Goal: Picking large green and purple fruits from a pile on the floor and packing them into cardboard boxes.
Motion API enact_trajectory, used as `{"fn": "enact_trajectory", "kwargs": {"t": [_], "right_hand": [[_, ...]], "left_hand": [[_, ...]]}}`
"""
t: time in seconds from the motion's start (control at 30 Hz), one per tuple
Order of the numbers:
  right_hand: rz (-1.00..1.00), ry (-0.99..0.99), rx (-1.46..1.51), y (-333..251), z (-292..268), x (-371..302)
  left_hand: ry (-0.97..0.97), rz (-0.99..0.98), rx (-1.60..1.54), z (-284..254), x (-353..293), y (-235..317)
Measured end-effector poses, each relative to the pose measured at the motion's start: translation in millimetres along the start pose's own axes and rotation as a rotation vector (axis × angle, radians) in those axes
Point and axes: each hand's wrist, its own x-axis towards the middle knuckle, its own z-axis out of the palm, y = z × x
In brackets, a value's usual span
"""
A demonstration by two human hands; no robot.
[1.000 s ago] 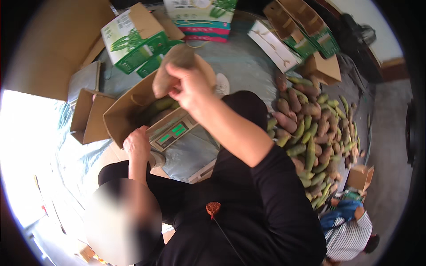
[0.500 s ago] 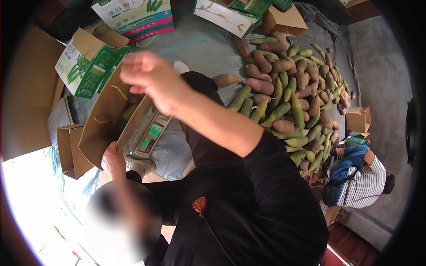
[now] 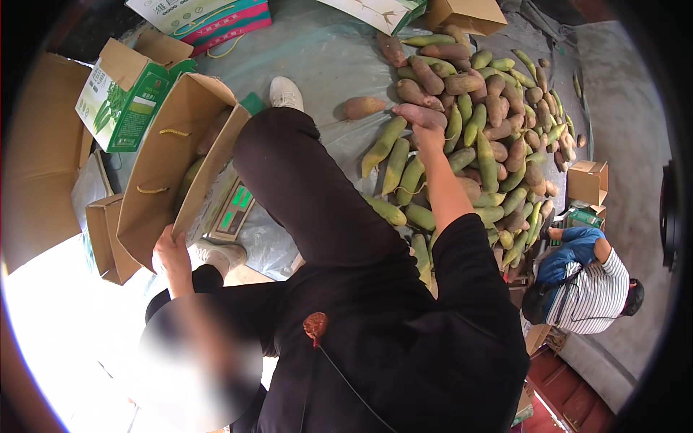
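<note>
Box part-filled, big heap on the floor, right hand at a root

Far left: green box (image 3: pixel 119 108), flaps open, with small box (image 3: pixel 108 242) nearer the person. Neither is being touched.

Next, the open box (image 3: pixel 155 169) in hand. Mouth faces up toward the person's head. Long axis runs from the left hand away and a bit right. Yellow cord handle (image 3: pixel 174 132) on its left inner wall. Left hand (image 3: pixel 172 254) is clamped on the near edge.

Progress, my read: partway. I see a green root (image 3: pixel 189 182) and a reddish one inside; the wall hides the bottom, so no full count. Far more lies outside than shows inside.

Scale (image 3: pixel 232 209) sits at the box's right side, display lit green. Can't tell from here if it carries the box.

Right of the person's knee: a lone root (image 3: pixel 364 107) on the sheet, apart from the heap.

Then the pink root (image 3: pixel 411 114), at the heap's left edge. Long axis goes left to right, right end slightly nearer the person; narrow tip points left, at the lone root. Right hand (image 3: pixel 430 136) is on its right end; can't tell if the fingers are closed round it. Hands well apart.

Heap (image 3: pixel 498 169) spreads right, green and reddish mixed, axes every way.

Far right: co-worker (image 3: pixel 586 285), striped shirt, bent over.
</note>
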Motion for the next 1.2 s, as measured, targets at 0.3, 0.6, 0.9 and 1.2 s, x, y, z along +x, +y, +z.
{"fn": "enact_trajectory", "kwargs": {"t": [0.3, 0.6, 0.9, 1.2], "right_hand": [[0.271, 0.240, -0.191, 104, -6, 35], [0.083, 0.007, -0.683, 167, -6, 82], [0.022, 0.063, -0.581, 151, 15, 64], [-0.419, -0.112, -0.654, 114, 20, 18]], "left_hand": [[0.037, -0.018, -0.046, -2, -3, -3], [0.038, -0.022, -0.070, 1, 2, 6], [0.048, -0.031, -0.084, -5, 0, 11], [0.025, -0.040, -0.030, -3, -2, 9]]}}
